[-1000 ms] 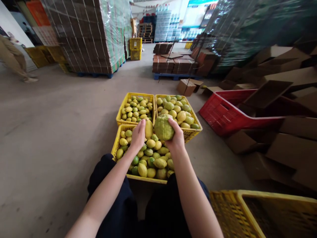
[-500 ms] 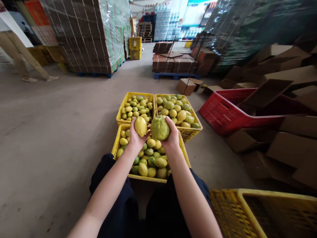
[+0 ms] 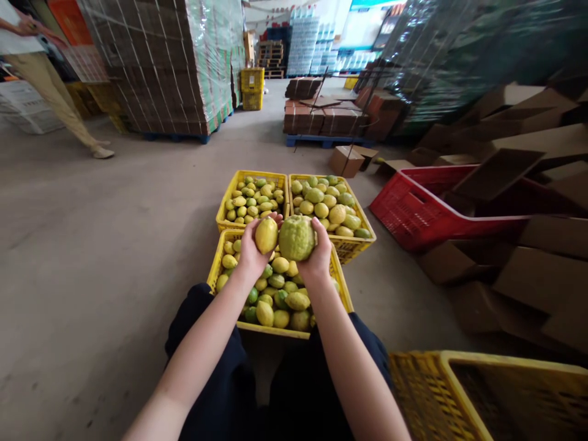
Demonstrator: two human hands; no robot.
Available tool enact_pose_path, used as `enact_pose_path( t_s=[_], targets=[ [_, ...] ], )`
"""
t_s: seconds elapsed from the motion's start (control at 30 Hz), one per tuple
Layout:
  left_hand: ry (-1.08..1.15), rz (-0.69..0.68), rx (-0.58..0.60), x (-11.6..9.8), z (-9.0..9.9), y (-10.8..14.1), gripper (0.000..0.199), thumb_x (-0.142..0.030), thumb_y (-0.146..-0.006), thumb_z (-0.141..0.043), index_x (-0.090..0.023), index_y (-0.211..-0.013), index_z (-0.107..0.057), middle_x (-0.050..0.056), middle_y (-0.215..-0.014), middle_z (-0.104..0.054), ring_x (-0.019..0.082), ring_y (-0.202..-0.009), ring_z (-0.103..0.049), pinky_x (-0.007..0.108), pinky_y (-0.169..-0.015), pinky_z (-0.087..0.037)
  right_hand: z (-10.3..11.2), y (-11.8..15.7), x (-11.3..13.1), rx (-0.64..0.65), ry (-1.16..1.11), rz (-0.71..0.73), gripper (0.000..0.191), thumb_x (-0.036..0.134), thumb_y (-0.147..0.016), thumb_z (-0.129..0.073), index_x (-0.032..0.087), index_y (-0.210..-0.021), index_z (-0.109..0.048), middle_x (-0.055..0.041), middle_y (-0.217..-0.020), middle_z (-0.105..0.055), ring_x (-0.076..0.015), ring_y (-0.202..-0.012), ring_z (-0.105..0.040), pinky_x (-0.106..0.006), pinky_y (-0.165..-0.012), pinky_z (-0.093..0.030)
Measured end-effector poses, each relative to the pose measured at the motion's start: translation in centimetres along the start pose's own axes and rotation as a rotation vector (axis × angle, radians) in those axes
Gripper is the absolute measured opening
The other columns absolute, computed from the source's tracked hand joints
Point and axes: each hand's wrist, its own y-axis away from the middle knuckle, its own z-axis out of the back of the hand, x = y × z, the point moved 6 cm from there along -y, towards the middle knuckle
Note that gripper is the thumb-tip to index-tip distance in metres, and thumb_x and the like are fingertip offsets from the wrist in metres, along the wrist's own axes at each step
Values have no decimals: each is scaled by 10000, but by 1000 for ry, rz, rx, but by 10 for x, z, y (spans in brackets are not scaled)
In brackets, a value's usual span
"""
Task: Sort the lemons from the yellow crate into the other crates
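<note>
My left hand (image 3: 250,250) holds a yellow lemon (image 3: 266,236), its fingers curled around the far side. In my right hand (image 3: 320,254) is a larger, bumpy green citrus fruit (image 3: 296,237), gripped from its right side. The two fruits are side by side, close together, above the near yellow crate (image 3: 275,332). That crate is full of yellow and green lemons (image 3: 297,301). Behind it stand a far left yellow crate (image 3: 222,211) of smaller lemons and a far right yellow crate (image 3: 351,246) of bigger ones.
To the right are a red crate (image 3: 413,211) and a heap of cardboard boxes (image 3: 542,275). Another yellow crate (image 3: 422,392) stands at my lower right. Flattened cartons lie on a blue pallet (image 3: 326,141) ahead. A person (image 3: 55,92) stands at the far left by a wrapped stack (image 3: 151,67).
The lemon in my left hand has turned and shifted slightly right, and the left fingers have moved. The green fruit has barely moved. The person at the far left has stepped.
</note>
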Motion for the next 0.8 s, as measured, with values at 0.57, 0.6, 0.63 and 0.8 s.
enact_pose_path(
  t_s=[0.57,0.6,0.63,0.8],
  targets=[
    [-86,-70,38,-5,-6,6,284,-302,-865,-495,-155,-841,-737,99,-974,-781,261,-1215,-637,343,-1017,-499,-13,11,11,171,87,69,287,477,-698,-678,210,-799,-708,-27,-815,-758,-285,-1041,-712,-394,-880,-600],
    [-87,-59,31,-4,-6,7,278,-303,-866,-496,-161,-841,-734,95,-970,-782,262,-1214,-638,346,-1013,-502,-14,12,11,183,88,67,284,476,-691,-679,212,-794,-703,-29,-820,-757,-290,-1048,-710,-400,-881,-600],
    [-86,-48,24,-4,-6,7,279,-303,-869,-492,-166,-840,-733,90,-964,-783,259,-1211,-640,343,-1005,-507,-15,12,12,194,87,65,282,476,-685,-679,213,-787,-699,-32,-826,-757,-294,-1051,-709,-404,-880,-601],
    [-54,-14,14,-2,-2,7,315,-302,-873,-474,-165,-917,-754,74,-939,-786,237,-1178,-661,305,-955,-526,-18,14,11,240,82,41,283,482,-669,-674,218,-769,-697,-41,-832,-759,-303,-1039,-712,-422,-874,-603]
  ],
)
